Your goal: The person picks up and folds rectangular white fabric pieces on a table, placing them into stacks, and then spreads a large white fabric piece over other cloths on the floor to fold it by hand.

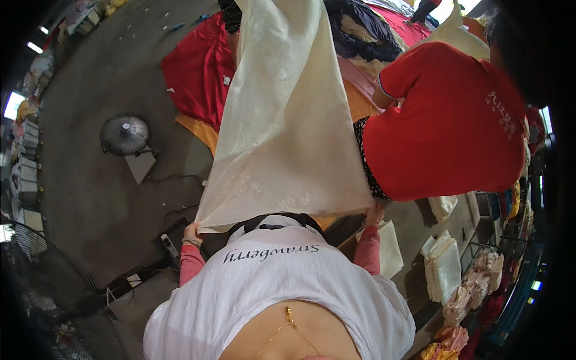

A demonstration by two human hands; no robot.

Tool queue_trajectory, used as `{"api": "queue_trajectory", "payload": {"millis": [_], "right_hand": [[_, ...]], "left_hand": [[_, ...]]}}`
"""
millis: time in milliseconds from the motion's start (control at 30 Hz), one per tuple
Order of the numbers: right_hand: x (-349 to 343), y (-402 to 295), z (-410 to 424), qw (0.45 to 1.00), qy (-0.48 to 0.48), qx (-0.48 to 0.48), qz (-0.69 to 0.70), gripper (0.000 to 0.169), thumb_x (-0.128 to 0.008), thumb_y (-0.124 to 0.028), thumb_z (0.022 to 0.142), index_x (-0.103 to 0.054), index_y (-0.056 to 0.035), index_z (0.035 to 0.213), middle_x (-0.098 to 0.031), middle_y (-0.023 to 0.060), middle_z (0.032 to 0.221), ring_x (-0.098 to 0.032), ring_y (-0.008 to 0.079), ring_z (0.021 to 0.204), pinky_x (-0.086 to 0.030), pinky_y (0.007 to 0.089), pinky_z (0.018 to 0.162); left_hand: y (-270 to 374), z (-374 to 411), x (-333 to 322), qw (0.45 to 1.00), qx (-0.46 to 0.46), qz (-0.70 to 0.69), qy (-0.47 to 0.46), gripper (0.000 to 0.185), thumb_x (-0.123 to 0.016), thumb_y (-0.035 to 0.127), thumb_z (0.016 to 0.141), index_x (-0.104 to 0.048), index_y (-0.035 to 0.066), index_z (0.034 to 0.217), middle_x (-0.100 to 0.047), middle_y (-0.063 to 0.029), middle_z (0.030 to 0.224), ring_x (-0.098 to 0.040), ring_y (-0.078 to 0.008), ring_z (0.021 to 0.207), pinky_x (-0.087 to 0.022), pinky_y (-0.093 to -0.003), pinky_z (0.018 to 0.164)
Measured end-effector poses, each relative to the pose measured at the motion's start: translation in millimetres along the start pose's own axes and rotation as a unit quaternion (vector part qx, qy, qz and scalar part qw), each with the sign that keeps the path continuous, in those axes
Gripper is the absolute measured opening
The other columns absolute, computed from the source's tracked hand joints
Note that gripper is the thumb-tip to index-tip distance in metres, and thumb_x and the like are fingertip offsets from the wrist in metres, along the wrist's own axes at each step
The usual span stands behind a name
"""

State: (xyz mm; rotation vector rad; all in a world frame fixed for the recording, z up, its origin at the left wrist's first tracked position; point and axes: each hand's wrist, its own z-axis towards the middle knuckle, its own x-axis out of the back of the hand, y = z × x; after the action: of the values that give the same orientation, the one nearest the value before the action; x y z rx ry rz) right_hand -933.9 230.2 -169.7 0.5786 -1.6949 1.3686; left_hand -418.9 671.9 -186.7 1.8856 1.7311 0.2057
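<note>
A long sheet of shiny cream fabric (288, 135) with a faint woven pattern stretches away from my waist. At its near left corner, my left hand (193, 233) grips the edge with the fingers folded over it. My right hand (374, 214) is at the near right corner and holds the edge there, partly hidden by the sheet and a co-worker's clothing. The near edge hangs taut between both hands, sagging slightly in front of my body. Upward in the view the sheet narrows and passes out of the frame.
A co-worker in a red shirt (443, 126) bends close on the right. Red fabric (198, 67) and a dark fabric heap (364, 31) lie beyond. A floor fan (125, 135) stands left, with cables near a power strip (169, 245). Folded cream cloths (441, 267) are at right.
</note>
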Motion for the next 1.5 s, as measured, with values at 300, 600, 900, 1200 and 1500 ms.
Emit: {"api": "queue_trajectory", "payload": {"millis": [300,600,900,1200,1500], "right_hand": [[3,38,16,0.961,-0.074,-0.079,0.254,0.019,-0.048,-0.002,0.080,-0.060,0.0010,0.094,-0.059,0.0075,0.068,-0.050,0.0153,0.047,-0.038,0.0260,0.038],[9,-209,-103,0.887,-0.212,0.305,0.276,0.020,-0.047,0.002,0.076,-0.057,-0.0027,0.092,-0.061,0.0060,0.080,-0.057,0.0160,0.071,-0.047,0.0281,0.063],[34,-278,-181,0.792,-0.325,0.383,0.347,0.011,-0.052,-0.004,0.077,-0.058,-0.0013,0.085,-0.057,0.0152,0.073,-0.058,0.0284,0.067,-0.045,0.0327,0.059],[39,-250,-168,0.762,-0.271,0.472,0.351,0.020,-0.062,-0.009,0.071,-0.060,-0.0024,0.089,-0.055,0.0119,0.087,-0.052,0.0281,0.087,-0.043,0.0327,0.072],[20,-223,-130,0.914,-0.148,0.297,0.231,0.028,-0.066,-0.011,0.069,-0.059,-0.0022,0.095,-0.058,0.0148,0.089,-0.056,0.0304,0.085,-0.043,0.0346,0.076]], "left_hand": [[16,-20,-80,0.962,-0.170,0.196,-0.085,0.029,-0.045,0.005,0.077,-0.050,0.000,0.105,-0.057,-0.0075,0.095,-0.055,-0.0155,0.082,-0.045,-0.0278,0.074],[-14,-82,-276,0.880,-0.282,0.262,-0.278,0.026,-0.041,0.006,0.070,-0.051,0.001,0.094,-0.047,-0.0012,0.083,-0.044,-0.0095,0.074,-0.038,-0.0208,0.069],[-36,-123,-347,0.917,-0.097,0.114,-0.371,0.026,-0.038,0.007,0.083,-0.049,0.004,0.107,-0.056,-0.0059,0.090,-0.056,-0.0128,0.077,-0.047,-0.0240,0.068],[-36,-118,-358,0.878,0.034,0.195,-0.435,0.016,-0.047,0.009,0.083,-0.054,0.000,0.094,-0.057,-0.0066,0.082,-0.060,-0.0163,0.074,-0.050,-0.0268,0.064],[4,-176,-436,0.662,-0.503,0.286,-0.476,0.022,-0.058,0.014,0.077,-0.053,0.002,0.095,-0.055,-0.0053,0.085,-0.056,-0.0163,0.080,-0.047,-0.0293,0.070]]}}
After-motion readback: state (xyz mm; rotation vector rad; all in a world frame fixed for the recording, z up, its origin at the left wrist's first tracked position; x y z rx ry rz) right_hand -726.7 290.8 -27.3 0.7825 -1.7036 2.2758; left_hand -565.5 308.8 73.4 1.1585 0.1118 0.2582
